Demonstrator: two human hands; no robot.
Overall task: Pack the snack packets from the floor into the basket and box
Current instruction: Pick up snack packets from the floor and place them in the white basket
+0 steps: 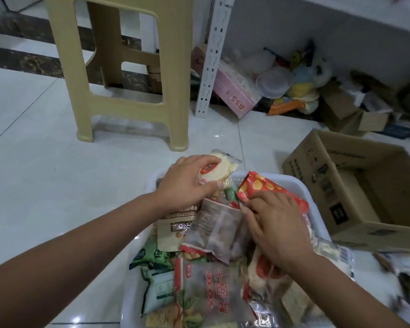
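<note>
A white plastic basket (300, 185) sits on the floor in front of me, heaped with several snack packets. My left hand (187, 183) grips a pale yellow packet with a red label (223, 168) over the basket's far rim. My right hand (275, 223) pinches the edge of a red packet with yellow dots (258, 184) at the basket's right side. A clear packet with brown contents (217, 227) lies between my hands. An open cardboard box (355, 185) stands to the right, with its inside showing no packets.
A beige plastic stool (126, 74) stands on the white tiled floor ahead. A white perforated shelf post (214, 55) rises behind it, with a pink box (234, 91), tubs and cartons under the shelf. More packets (402, 263) lie on the floor at the right edge.
</note>
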